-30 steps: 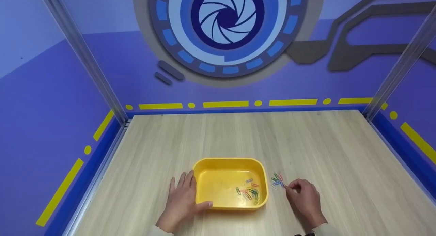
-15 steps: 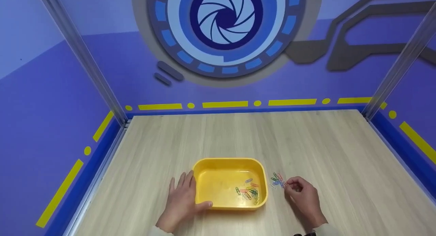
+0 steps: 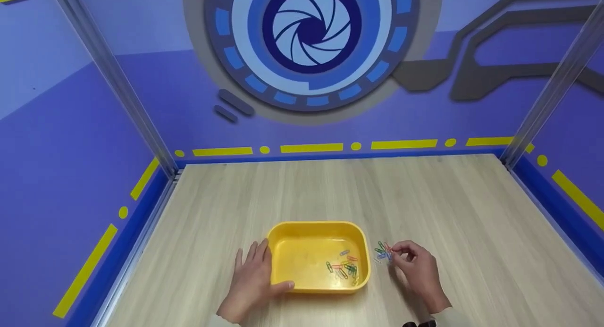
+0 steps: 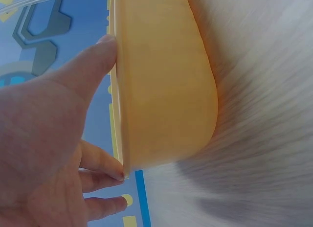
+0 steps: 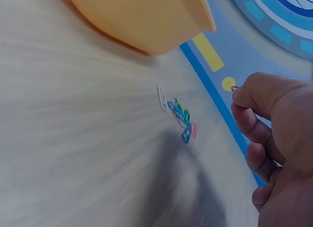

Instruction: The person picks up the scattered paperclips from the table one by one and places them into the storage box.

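A yellow plastic tray (image 3: pixel 297 258) stands at the front of the table, with several coloured paper clips (image 3: pixel 348 269) inside, toward its right end. My left hand (image 3: pixel 252 277) rests at the tray's left end, fingers fairly straight against the rim and thumb on the near edge. Right of the tray lies a small pile of paper clips (image 5: pixel 180 113) in blue, green and pink, with a white clip (image 5: pixel 163 99) beside it. Above the table by the pile, my right hand (image 3: pixel 419 270) pinches a red paper clip (image 5: pixel 235 88), mostly hidden between thumb and index finger.
The pale wooden table (image 3: pixel 330 190) reaches back to a blue-purple printed wall (image 3: pixel 330 129) with yellow dashes. Similar panels close off the left and right sides, with metal posts (image 3: pixel 127 91) at the corners.
My right hand has lifted a little and shifted slightly left over the pile, with the red paper clip pinched in its fingers. My left hand stays on the tray.
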A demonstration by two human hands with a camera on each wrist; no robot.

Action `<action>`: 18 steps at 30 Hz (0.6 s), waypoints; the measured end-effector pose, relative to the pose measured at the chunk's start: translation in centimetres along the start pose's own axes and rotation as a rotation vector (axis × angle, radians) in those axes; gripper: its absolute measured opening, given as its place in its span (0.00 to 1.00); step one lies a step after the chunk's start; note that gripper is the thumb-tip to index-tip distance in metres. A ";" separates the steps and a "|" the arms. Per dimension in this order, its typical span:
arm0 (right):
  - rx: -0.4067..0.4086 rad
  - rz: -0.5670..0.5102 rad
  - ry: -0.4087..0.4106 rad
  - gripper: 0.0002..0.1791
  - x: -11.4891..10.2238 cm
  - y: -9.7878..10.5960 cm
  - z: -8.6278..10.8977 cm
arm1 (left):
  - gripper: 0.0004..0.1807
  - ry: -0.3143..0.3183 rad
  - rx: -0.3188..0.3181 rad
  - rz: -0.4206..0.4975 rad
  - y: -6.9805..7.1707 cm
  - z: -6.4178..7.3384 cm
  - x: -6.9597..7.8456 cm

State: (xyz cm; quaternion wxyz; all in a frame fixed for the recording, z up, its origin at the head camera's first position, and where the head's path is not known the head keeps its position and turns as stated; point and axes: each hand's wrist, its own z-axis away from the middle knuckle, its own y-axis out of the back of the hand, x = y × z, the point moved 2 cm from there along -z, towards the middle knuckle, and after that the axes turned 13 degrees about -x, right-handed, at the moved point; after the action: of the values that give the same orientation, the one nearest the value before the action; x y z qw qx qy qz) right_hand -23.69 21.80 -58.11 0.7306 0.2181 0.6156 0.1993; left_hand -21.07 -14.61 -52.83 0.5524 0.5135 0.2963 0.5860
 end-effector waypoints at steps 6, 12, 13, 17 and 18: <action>0.010 0.000 0.027 0.03 -1.1 0.0 -0.1 | 0.60 0.008 -0.002 -0.009 0.1 0.0 0.0; -0.007 0.013 0.082 0.03 -2.2 -0.4 -0.4 | 0.60 0.025 0.002 0.011 -0.2 0.0 -0.1; -0.010 0.013 0.099 0.03 -2.5 -0.5 -0.4 | 0.60 0.025 0.003 0.015 -0.2 0.0 -0.1; -0.026 0.003 0.147 0.04 -3.7 -0.8 -0.5 | 0.60 0.014 0.023 0.025 -0.3 0.0 0.0; -0.031 0.004 0.152 0.04 -4.0 -0.9 -0.5 | 0.60 0.012 0.027 0.028 -0.3 0.0 -0.1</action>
State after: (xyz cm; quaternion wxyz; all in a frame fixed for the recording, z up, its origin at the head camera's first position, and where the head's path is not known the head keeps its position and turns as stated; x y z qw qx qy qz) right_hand -24.83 18.88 -55.42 0.6846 0.1923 0.6656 0.2264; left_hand -20.98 -14.59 -53.15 0.5356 0.5214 0.3004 0.5925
